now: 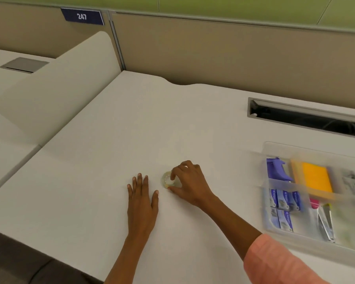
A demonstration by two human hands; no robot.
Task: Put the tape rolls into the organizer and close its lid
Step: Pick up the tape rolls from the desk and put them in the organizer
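Observation:
A small roll of clear tape (167,179) lies flat on the white desk (131,124) near its middle front. My right hand (190,182) is curled over it, with thumb and fingertips pinching the roll's rim. My left hand (142,198) rests flat on the desk just left of the roll, fingers spread, holding nothing. The clear plastic organizer (275,148) sits at the right, blurred, its compartments showing a purple stapler (276,169), orange sticky notes (316,178) and blue staple boxes (285,199). Its lid is not distinguishable.
A cable slot (307,117) is cut into the desk behind the organizer. Tan partition panels (213,52) run along the back. A raised white divider (55,95) separates the neighbouring desk on the left. The front desk edge lies at lower left.

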